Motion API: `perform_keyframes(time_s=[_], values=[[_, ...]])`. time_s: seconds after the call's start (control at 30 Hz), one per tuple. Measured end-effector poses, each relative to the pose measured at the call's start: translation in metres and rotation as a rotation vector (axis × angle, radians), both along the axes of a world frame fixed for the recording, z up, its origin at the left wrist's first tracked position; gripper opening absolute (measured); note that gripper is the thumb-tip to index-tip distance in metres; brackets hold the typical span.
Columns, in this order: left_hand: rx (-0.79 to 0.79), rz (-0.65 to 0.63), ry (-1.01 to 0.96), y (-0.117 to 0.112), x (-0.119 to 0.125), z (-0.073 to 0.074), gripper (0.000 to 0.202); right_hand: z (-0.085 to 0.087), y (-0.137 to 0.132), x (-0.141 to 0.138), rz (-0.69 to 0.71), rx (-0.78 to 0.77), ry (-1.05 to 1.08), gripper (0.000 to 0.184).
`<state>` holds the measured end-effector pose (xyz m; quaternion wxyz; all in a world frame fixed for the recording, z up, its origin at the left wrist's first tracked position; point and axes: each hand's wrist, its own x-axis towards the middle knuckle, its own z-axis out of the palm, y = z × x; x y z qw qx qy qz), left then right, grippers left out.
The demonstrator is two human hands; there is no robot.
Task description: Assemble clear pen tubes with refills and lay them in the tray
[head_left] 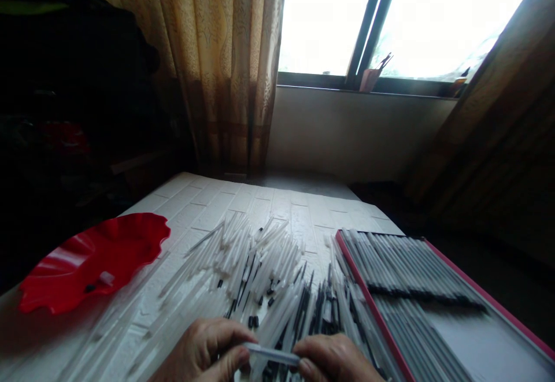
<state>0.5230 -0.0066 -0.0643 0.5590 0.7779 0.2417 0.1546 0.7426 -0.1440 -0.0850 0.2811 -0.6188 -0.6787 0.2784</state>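
My left hand (203, 347) pinches one end of a pale, translucent pen (274, 354) at the bottom middle of the head view. At the other end, the fingertips of my right hand (333, 356) are closed on it, so the pen lies almost level between both hands. Just beyond, loose clear pen barrels (236, 252) spread over the table in a messy heap. Dark, thin refills (299, 307) and small black caps (253, 321) lie among them. Whether the held pen has a refill inside, I cannot tell.
A red-edged box (368, 301) on the right holds rows of pens (385, 258) with black ends. To the left stands a red wavy-rimmed bowl (147, 220) with a few small pieces inside. The white brick-patterned table (234, 197) reaches toward a curtain (229, 81) and window.
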Motion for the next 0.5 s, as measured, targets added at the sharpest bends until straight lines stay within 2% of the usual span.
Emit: perform_keyframes(time_s=[0.1,0.2,0.4,0.5], values=[[0.032,-0.014,-0.002,-0.001,0.0,0.002,0.041,-0.004,0.002,0.0,0.015,-0.004,-0.006,0.068],[0.022,-0.03,0.029,-0.002,0.001,0.004,0.043,-0.002,0.0,-0.001,0.015,-0.005,-0.028,0.059],[-0.082,-0.046,0.054,-0.002,0.005,0.002,0.053,0.018,-0.003,-0.002,0.0,-0.018,-0.047,0.045],[-0.033,-0.05,0.03,-0.002,0.007,0.003,0.052,0.027,-0.003,-0.003,-0.02,-0.002,-0.067,0.042]])
